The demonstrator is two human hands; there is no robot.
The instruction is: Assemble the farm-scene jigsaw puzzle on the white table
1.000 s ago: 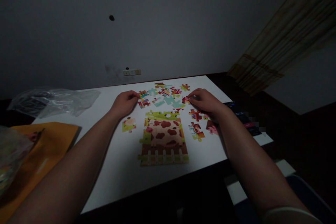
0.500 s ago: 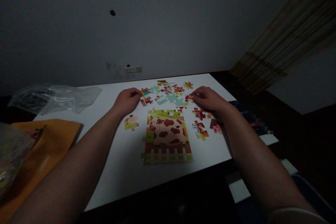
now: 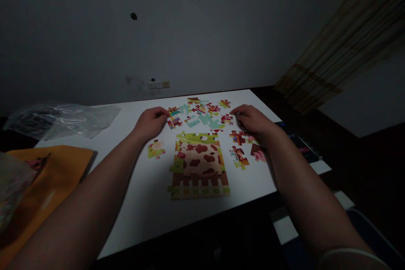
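Puzzle pieces point(image 3: 207, 120) lie between 2 hands point(image 3: 149, 123); screen point(image 3: 297, 142) text unreadable

Two bare hands held forward and apart, fingers curled inward.
The slim, bare left forearm point(image 3: 85, 196) slants up from the lower left to the rounded, bare left hand point(image 3: 151, 123), back uppermost, fingers bent to the right; the long, bare right forearm point(image 3: 303, 190) slants up from the lower right to the loosely curled, bare right hand point(image 3: 250, 119), its index finger point(image 3: 238, 110) pointing left. Fingertip contact is too dim to tell.
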